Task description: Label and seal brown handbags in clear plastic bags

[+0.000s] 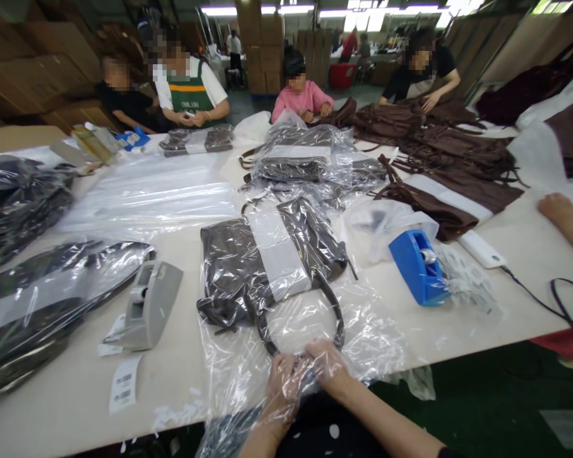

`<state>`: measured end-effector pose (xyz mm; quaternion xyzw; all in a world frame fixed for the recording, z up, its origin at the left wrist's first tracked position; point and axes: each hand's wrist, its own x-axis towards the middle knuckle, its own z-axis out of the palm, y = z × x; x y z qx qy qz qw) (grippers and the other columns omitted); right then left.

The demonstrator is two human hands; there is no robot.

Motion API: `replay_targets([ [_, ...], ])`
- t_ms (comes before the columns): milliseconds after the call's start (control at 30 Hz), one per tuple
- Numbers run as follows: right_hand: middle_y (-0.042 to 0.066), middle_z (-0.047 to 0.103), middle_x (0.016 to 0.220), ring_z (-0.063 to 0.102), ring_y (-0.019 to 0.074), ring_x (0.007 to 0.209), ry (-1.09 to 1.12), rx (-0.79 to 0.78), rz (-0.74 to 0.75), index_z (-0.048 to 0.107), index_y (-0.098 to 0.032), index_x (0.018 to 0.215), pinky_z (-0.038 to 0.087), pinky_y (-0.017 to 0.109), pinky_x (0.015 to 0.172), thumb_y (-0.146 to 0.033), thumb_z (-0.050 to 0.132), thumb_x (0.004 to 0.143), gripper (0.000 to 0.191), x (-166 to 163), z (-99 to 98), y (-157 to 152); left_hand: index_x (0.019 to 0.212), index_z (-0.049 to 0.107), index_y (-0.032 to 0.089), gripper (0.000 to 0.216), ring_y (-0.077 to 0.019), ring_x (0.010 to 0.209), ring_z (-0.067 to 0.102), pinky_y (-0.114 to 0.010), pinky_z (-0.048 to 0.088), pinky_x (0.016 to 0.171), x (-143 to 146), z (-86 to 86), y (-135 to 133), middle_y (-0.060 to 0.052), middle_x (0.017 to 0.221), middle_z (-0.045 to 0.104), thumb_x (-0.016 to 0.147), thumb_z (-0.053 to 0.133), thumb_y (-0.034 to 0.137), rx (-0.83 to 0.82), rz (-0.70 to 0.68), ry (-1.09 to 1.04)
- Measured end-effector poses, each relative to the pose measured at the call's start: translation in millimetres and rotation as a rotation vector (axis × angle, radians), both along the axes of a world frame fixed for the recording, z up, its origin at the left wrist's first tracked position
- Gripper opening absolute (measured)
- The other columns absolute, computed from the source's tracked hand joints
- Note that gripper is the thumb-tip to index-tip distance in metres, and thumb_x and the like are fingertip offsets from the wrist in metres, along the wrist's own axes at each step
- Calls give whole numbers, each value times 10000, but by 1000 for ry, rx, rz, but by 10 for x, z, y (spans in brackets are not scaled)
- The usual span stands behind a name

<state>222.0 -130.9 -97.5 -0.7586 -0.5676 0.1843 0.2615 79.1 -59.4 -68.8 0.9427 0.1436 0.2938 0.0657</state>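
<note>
Both hands sit at the near edge of the table [172,394], left hand [285,381] and right hand [328,364] side by side under clear film, fingers curled in at the near end of the handle [335,310]; glare, can't tell if they pinch handle or film. Dark handbag [232,261] lies flat just beyond them, inside a clear plastic bag [372,324], white paper band [277,254] across its middle. Left of handbag: barcode label [125,385] nearer the edge, then grey tape dispenser [157,308]. Right of handbag: blue tape dispenser [410,267]. Beyond handbag, to the left: clear plastic sleeves [157,197]; straight behind: pile of wrapped bags [296,152]; behind right: heap of brown bags [439,140]. Farthest from handbag, across the table: co-workers in green apron [191,95], pink top [305,95], black shirt [446,67].
</note>
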Motion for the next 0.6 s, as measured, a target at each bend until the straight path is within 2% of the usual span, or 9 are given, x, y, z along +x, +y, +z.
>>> replay_targets([
  [67, 39, 611, 729, 558, 175, 720, -6, -52, -31, 576, -182, 703, 423, 285, 679, -218, 537, 798, 109, 6, -7, 44, 1023, 570, 167, 243, -181, 904, 571, -360, 462, 791, -11, -30, -8, -80, 944, 636, 859, 391, 171, 14, 1, 17],
  [133, 18, 592, 653, 547, 156, 633, -8, -101, -60, 560, -187, 670, 403, 251, 593, -212, 561, 768, 102, 23, 10, 87, 1035, 572, 181, 244, -188, 928, 567, -359, 452, 777, -10, -51, -22, -84, 1004, 626, 853, 410, 169, 11, 16, 56],
  [233, -21, 522, 544, 497, 143, 511, -8, -132, -91, 542, -192, 709, 346, 237, 490, -214, 560, 746, 48, 70, 71, 128, 1040, 575, 213, 248, -186, 881, 574, -370, 425, 774, 17, -64, -47, -63, 997, 630, 855, 416, 168, -3, 59, 110],
  [267, -23, 521, 557, 500, 147, 519, -9, -124, -96, 544, -187, 769, 349, 240, 494, -199, 548, 742, 30, 89, 95, 131, 1041, 574, 222, 251, -180, 846, 574, -371, 416, 772, 31, -66, -53, -52, 964, 635, 859, 408, 169, -7, 72, 122],
  [400, 40, 575, 784, 540, 174, 713, -21, -37, -49, 507, -154, 987, 416, 268, 627, -121, 482, 740, 250, 159, 161, 88, 968, 584, 228, 220, -158, 734, 552, -353, 393, 743, 80, -80, -56, -8, 824, 626, 857, 407, 162, -32, 84, 177],
  [600, 41, 576, 824, 513, 181, 782, -19, 71, 211, 556, -190, 793, 427, 295, 739, -167, 473, 775, 88, 150, 211, -62, 852, 588, 210, 141, -175, 713, 536, -364, 386, 707, 30, -113, -17, -2, 773, 617, 805, 484, 127, -28, 68, 196],
])
